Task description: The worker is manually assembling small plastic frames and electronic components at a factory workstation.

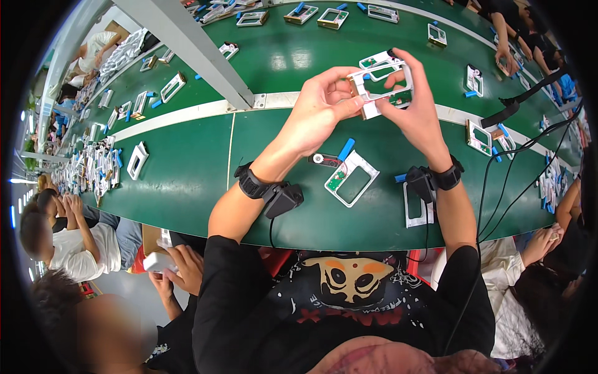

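Both hands are raised over the green bench and grip one white rectangular plastic frame (381,92) with an open middle. My left hand (324,103) pinches its left side, the thumb at the lower corner. From the right, my right hand (416,103) holds it with thumb below and index finger over the top. Behind it shows a part with a green board, partly hidden. Below lies a similar white housing (363,187) with a circuit board (337,181), a blue cylinder (346,149) and a small black speaker module (324,160). Another housing (418,215) is partly covered by my right wrist.
More housings, such as one on the left (137,161), lie along the bench and the far green belt (293,59). A grey metal post (205,56) rises ahead. Black cables (507,168) hang at the right. People sit on both sides; a nearby person's hands (180,271) hold a white part.
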Demonstrator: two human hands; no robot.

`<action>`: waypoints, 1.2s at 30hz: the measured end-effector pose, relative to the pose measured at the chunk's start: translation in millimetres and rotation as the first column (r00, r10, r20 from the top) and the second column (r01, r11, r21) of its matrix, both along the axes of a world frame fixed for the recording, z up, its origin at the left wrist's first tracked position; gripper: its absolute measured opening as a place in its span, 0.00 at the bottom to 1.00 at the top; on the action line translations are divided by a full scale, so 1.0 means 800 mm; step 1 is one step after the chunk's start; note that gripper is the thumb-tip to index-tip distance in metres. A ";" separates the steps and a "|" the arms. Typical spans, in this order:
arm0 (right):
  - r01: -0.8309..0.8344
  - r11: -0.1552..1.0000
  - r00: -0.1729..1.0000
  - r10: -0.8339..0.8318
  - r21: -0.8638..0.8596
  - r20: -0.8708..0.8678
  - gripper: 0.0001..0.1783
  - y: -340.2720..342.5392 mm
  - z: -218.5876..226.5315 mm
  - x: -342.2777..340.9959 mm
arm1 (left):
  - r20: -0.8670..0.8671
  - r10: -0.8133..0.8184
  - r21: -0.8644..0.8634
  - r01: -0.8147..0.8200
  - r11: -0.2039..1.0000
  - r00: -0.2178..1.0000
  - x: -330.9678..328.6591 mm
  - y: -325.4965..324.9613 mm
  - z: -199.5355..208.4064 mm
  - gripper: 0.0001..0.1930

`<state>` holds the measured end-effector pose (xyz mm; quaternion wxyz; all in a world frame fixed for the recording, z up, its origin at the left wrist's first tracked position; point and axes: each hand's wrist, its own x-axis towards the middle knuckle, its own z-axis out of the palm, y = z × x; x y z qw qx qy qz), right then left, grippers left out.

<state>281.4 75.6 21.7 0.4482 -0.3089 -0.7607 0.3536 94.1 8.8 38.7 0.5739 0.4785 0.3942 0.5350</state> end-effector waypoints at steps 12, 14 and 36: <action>-0.002 0.997 0.998 -0.003 -0.081 -0.067 0.42 0.024 0.019 0.042 | -0.016 0.136 -0.134 -0.137 0.981 0.991 -0.094 0.046 -0.030 0.21; 0.058 0.991 0.979 -0.080 -0.120 -0.188 0.39 0.035 0.033 0.066 | 0.069 0.230 -0.156 -0.218 0.963 0.971 -0.135 0.068 -0.056 0.21; 0.169 0.983 0.967 -0.179 -0.067 -0.180 0.24 0.044 0.052 0.111 | -0.948 0.283 0.315 -0.548 0.774 -0.145 -0.223 0.134 -0.148 0.27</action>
